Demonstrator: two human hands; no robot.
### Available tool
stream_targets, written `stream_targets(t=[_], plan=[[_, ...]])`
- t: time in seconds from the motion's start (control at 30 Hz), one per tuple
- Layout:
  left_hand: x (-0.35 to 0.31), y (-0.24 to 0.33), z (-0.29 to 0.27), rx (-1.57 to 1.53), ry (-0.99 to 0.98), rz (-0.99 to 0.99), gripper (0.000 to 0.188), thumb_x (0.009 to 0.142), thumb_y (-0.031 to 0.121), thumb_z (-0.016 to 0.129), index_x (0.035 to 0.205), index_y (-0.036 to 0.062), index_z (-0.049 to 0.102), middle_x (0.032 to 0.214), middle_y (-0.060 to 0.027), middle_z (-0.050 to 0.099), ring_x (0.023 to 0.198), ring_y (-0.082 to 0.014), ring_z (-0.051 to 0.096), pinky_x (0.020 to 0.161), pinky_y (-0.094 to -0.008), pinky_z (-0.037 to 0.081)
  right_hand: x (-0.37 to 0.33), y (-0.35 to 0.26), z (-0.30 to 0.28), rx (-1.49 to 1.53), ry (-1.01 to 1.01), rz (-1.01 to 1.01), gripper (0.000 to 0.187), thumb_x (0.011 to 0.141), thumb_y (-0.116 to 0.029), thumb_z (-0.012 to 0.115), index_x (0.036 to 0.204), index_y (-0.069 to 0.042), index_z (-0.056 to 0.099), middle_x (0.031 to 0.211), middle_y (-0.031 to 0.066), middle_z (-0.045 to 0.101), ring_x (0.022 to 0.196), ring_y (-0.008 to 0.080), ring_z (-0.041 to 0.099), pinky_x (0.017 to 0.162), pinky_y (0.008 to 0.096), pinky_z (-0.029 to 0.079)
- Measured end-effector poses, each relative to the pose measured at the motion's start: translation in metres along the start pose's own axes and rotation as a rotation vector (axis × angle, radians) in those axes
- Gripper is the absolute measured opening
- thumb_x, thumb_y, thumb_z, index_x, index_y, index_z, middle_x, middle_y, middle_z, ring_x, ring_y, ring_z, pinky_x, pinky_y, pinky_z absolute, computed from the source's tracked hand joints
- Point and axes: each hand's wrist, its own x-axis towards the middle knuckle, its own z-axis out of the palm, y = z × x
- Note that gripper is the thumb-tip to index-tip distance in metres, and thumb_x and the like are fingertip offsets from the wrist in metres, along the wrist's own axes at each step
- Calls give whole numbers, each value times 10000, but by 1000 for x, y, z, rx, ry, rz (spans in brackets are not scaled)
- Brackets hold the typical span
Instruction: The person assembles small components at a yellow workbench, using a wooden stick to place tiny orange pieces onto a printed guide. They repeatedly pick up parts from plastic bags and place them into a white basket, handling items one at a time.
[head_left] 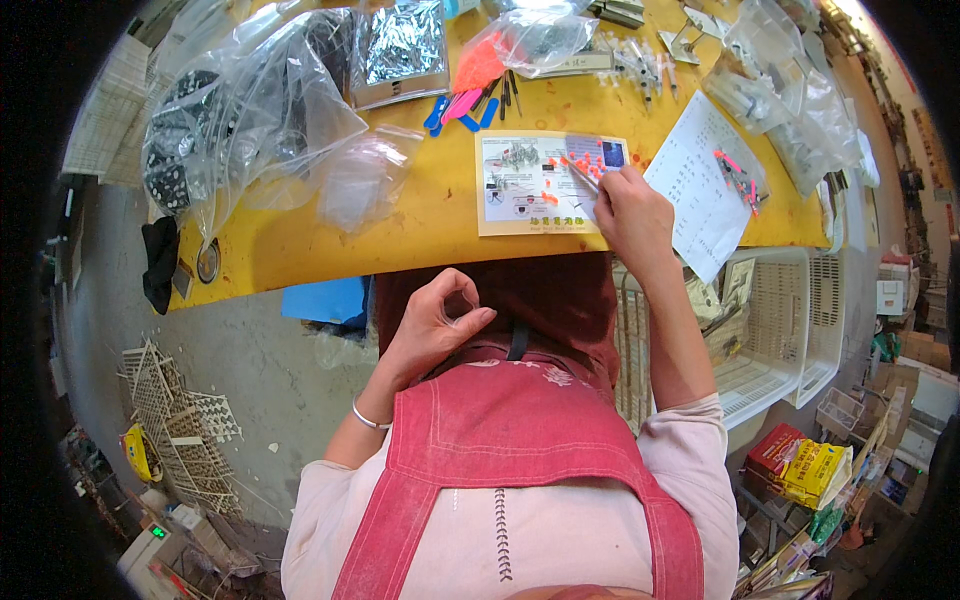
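Observation:
My right hand [634,215] is closed around a slim, silvery pointed tool [583,174], which looks like tweezers. Its tip is among several small bright orange pieces [590,163] scattered on a printed card [553,225] lying near the table's front edge. My left hand [440,318] hangs just short of that edge, above my lap, with fingers curled round toward the thumb. Something small and clear may sit in that curl, but I cannot make it out. Small clear plastic bags [362,185] lie on the table left of the card.
The yellow table [440,235] carries a large clear bag [265,125], a tray of silvery pieces [402,60], an orange bag [480,62] and blue-handled tools [488,112]. Right of the card lies a written sheet [700,200]. White plastic baskets [775,310] stand below.

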Motion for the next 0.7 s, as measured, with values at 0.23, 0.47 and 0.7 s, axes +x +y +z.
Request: stream_targets(t=[0.23, 0.47, 0.7], plan=[[0, -2, 0, -16, -3, 3, 266, 889, 115, 822, 976, 12, 593, 874, -39, 599, 788, -99, 546, 642, -253, 479, 6, 1, 6, -27, -25, -19, 65, 915, -126, 673, 913, -63, 656, 896, 121, 622, 739, 363, 669, 640, 476, 542], [0, -2, 0, -16, 3, 14, 265, 888, 107, 824, 980, 13, 594, 879, -33, 600, 785, -84, 541, 620, -241, 479, 11, 3, 8, -57, -34, -43, 73, 939, -135, 665, 924, -66, 651, 909, 117, 626, 735, 368, 672, 628, 479, 545], [-1, -3, 0, -11, 3, 3, 266, 886, 112, 826, 981, 13, 597, 874, -36, 601, 787, -90, 546, 633, -247, 481, 9, 1, 4, -88, -46, -93, 57, 869, -87, 670, 911, -52, 651, 908, 125, 642, 731, 361, 701, 618, 480, 583]])
